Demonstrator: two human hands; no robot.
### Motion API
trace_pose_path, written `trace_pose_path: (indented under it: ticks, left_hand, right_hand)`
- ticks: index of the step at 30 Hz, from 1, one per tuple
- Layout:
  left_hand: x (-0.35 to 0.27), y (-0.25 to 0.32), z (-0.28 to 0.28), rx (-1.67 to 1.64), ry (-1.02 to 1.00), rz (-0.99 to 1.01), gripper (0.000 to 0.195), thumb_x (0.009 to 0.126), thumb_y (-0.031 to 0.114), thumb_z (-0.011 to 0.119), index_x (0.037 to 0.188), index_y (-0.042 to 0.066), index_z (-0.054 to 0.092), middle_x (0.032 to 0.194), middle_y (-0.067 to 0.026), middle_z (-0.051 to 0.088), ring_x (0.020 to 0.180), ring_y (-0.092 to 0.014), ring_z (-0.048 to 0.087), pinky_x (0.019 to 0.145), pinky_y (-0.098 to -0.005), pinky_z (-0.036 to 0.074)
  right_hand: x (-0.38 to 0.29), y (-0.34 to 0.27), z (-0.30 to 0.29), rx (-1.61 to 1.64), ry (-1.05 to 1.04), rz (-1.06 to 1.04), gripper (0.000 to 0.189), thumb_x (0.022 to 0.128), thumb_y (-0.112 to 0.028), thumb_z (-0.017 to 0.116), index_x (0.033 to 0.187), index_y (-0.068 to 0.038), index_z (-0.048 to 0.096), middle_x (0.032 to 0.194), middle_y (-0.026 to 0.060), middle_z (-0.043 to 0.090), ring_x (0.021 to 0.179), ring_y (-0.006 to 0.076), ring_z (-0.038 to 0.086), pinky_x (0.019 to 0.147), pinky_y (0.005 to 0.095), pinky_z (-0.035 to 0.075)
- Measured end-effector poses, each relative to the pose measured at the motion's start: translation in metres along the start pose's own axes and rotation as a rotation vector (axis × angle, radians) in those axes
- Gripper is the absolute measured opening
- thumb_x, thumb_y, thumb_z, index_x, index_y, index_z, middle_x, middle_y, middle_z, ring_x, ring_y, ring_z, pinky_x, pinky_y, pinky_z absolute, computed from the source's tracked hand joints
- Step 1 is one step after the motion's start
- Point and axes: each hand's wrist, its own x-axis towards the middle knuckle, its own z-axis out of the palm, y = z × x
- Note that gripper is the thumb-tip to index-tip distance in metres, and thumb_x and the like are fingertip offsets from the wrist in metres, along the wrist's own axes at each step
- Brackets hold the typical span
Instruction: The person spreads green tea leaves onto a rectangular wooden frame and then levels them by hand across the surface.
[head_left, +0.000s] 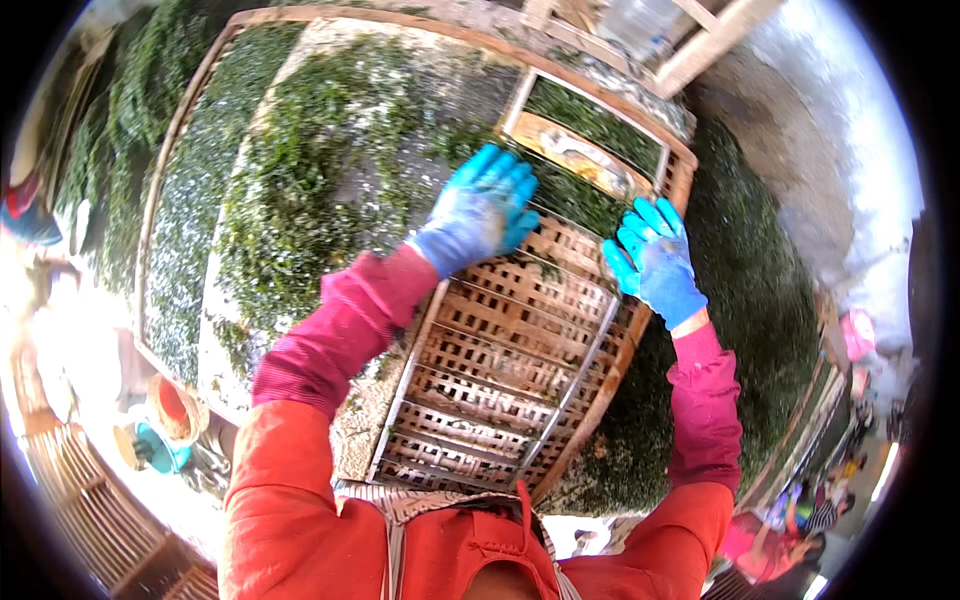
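Observation:
My left hand (480, 206), in a blue coated work glove, rests palm down with its fingers extended at the left edge of a strip of dark green leafy seaweed (574, 196). Across from it, my right hand (650, 251), gloved alike, is at the strip's right end with its fingers spread. Beneath the strip lies a long frame with cross bars (570, 367) over a woven slatted lattice (480, 315). Just beyond my hands, a white-edged rectangular frame (517, 105) surrounds more greens and an orange-and-white printed panel (577, 154).
A big heap of loose greens (300, 187) covers the table on the left, inside a wooden rim (180, 112). More greens (735, 300) lie at right. Buckets (176, 409) stand low on the left; several people (780, 540) are at the lower right.

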Motion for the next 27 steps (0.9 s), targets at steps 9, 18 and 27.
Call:
trace_pose_path:
  ticks: [9, 18, 27]
  left_hand:
    - [-0.017, -0.001, 0.043, -0.761, 0.14, -0.367, 0.037, 0.096, 0.039, 0.052, 0.118, 0.012, 0.064, 0.133, -0.0141, 0.062, 0.124, -0.031, 0.055, 0.115, -0.0483, 0.036]
    - [-0.021, 0.008, 0.038, -0.808, 0.115, -0.336, 0.039, 0.092, 0.037, 0.055, 0.12, 0.012, 0.065, 0.134, -0.0129, 0.062, 0.127, -0.03, 0.055, 0.116, -0.0478, 0.034]
    - [-0.014, 0.002, 0.023, -0.672, 0.171, -0.054, 0.042, 0.088, 0.035, 0.058, 0.122, 0.011, 0.065, 0.135, -0.0118, 0.063, 0.13, -0.029, 0.055, 0.118, -0.0473, 0.033]
  right_hand:
    - [0.258, -0.164, 0.042, 0.798, 0.211, -0.081, 0.094, 0.075, -0.053, 0.083, 0.152, -0.018, 0.041, 0.153, 0.0256, 0.037, 0.136, 0.0421, 0.045, 0.111, 0.0453, 0.043]
    - [0.286, -0.236, 0.106, 0.886, 0.074, -0.457, 0.031, 0.081, -0.003, 0.063, 0.105, -0.018, 0.076, 0.108, 0.004, 0.075, 0.101, 0.0238, 0.07, 0.096, 0.0339, 0.053]
    - [0.194, -0.093, -0.013, 1.496, 0.414, -0.113, 0.04, 0.087, 0.011, 0.053, 0.123, 0.001, 0.067, 0.121, 0.0101, 0.07, 0.111, 0.0157, 0.065, 0.098, 0.0297, 0.05]
